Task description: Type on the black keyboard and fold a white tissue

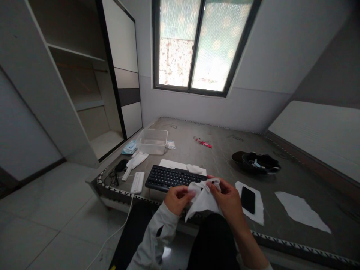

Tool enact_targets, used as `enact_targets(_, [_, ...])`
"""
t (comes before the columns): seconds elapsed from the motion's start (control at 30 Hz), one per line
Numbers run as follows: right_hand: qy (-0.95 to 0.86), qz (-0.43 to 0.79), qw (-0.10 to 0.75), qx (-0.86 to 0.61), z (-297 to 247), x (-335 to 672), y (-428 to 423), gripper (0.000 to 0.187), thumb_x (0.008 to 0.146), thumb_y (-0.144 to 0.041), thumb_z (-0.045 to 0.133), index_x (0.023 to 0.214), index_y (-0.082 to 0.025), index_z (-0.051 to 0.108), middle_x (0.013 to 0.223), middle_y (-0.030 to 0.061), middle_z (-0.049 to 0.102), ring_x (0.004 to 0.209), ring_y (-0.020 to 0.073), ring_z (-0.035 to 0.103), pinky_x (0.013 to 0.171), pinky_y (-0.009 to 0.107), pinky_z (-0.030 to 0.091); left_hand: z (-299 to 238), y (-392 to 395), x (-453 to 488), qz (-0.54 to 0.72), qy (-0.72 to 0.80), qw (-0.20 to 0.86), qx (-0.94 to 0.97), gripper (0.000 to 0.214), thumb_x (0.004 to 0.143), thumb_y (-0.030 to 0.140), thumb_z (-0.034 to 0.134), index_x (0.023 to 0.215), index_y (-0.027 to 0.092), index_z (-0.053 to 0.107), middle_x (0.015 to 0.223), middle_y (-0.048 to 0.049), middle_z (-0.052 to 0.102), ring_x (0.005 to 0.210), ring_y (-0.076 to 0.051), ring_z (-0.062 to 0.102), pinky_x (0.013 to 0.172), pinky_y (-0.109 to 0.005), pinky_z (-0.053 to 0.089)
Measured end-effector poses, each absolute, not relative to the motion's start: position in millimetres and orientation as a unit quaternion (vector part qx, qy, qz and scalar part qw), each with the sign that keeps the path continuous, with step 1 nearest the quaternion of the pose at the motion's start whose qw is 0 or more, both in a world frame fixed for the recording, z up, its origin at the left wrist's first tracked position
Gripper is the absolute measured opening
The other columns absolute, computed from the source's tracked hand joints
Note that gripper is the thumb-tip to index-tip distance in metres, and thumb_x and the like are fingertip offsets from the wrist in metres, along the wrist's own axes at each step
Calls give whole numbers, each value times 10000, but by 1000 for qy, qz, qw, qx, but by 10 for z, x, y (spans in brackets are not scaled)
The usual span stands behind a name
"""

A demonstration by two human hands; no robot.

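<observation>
Both my hands are up in front of me, pinching one white wipe (203,200) between them. Left hand (177,198): fingers curled, thumb and fingertips closed on the wipe's left edge. Right hand (228,198): thumb and forefinger closed on its upper right corner, the other fingers folded behind. The wipe is crumpled and hangs down from the two pinches, its lower corner loose over my dark lap.

Just beyond the grip lies a black keyboard (174,178), resting on a white sheet (171,164); a second crumpled wipe (194,168) sits on that sheet past the keyboard. Just right of the right hand, a black phone (248,199) lies on another white sheet (260,215). Farther right, a torn sheet (300,210) lies flat. Well beyond the right hand sits a dark cap (258,162). Left of the left hand: a white power strip (137,182) with its cord running off the edge, and a black mouse (121,165). Far beyond the left hand stands a clear plastic box (152,141). A red wrapper (203,142) lies far past the grip. All of it rests on the grey mattress (219,153).
</observation>
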State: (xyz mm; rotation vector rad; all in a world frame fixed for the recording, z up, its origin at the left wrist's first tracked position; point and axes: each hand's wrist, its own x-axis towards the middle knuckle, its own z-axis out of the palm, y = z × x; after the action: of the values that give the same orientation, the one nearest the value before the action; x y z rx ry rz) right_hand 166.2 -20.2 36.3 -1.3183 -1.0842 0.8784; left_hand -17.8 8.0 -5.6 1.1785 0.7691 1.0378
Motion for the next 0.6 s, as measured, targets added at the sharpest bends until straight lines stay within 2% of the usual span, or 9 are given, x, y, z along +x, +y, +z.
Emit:
enact_targets(0.13, [-447, 413, 572, -550, 338, 1659, -203, 512, 660, -560, 803, 992, -174, 745, 821, 63, 744, 673, 217, 637, 561, 277, 472, -129, 148, -140, 456, 342, 712, 411, 596, 513, 659, 843, 769, 168, 622, 570, 39, 663, 462, -87, 552, 435, -184, 433])
enact_targets(0.23, [-417, 455, 594, -516, 295, 1653, -205, 461, 676, -539, 806, 979, -201, 719, 725, 17, 711, 625, 192, 622, 556, 270, 473, -139, 171, -97, 467, 342, 726, 372, 666, 392, 634, 893, 757, 175, 577, 511, 71, 613, 409, -59, 497, 388, -153, 374])
enact_targets(0.3, [-396, 462, 613, -504, 272, 1656, -201, 447, 676, -529, 812, 966, -207, 698, 703, 2, 697, 601, 179, 612, 537, 261, 468, -114, 152, -83, 474, 334, 719, 384, 651, 435, 602, 899, 817, 180, 583, 506, 73, 614, 399, -62, 486, 387, -158, 371])
enact_targets(0.4, [-380, 438, 629, -518, 262, 1672, -188, 461, 656, -517, 833, 946, -192, 681, 712, 8, 699, 599, 171, 610, 518, 245, 460, -65, 98, -101, 495, 298, 717, 391, 546, 574, 561, 868, 869, 177, 616, 573, 46, 653, 433, -83, 532, 440, -191, 429])
enact_targets(0.53, [-380, 416, 636, -527, 263, 1675, -191, 462, 677, -524, 826, 950, -189, 663, 698, -3, 678, 588, 153, 583, 494, 221, 439, -43, 42, -150, 543, 224, 737, 334, 424, 687, 519, 807, 832, 127, 734, 734, -38, 722, 636, -146, 655, 591, -233, 511])
enact_targets(0.6, [-383, 408, 638, -529, 258, 1656, -207, 455, 677, -537, 823, 924, -194, 654, 680, -13, 660, 581, 146, 565, 489, 216, 431, -50, 24, -149, 547, 195, 741, 337, 392, 710, 467, 796, 916, 135, 765, 844, -66, 762, 758, -185, 695, 666, -249, 535])
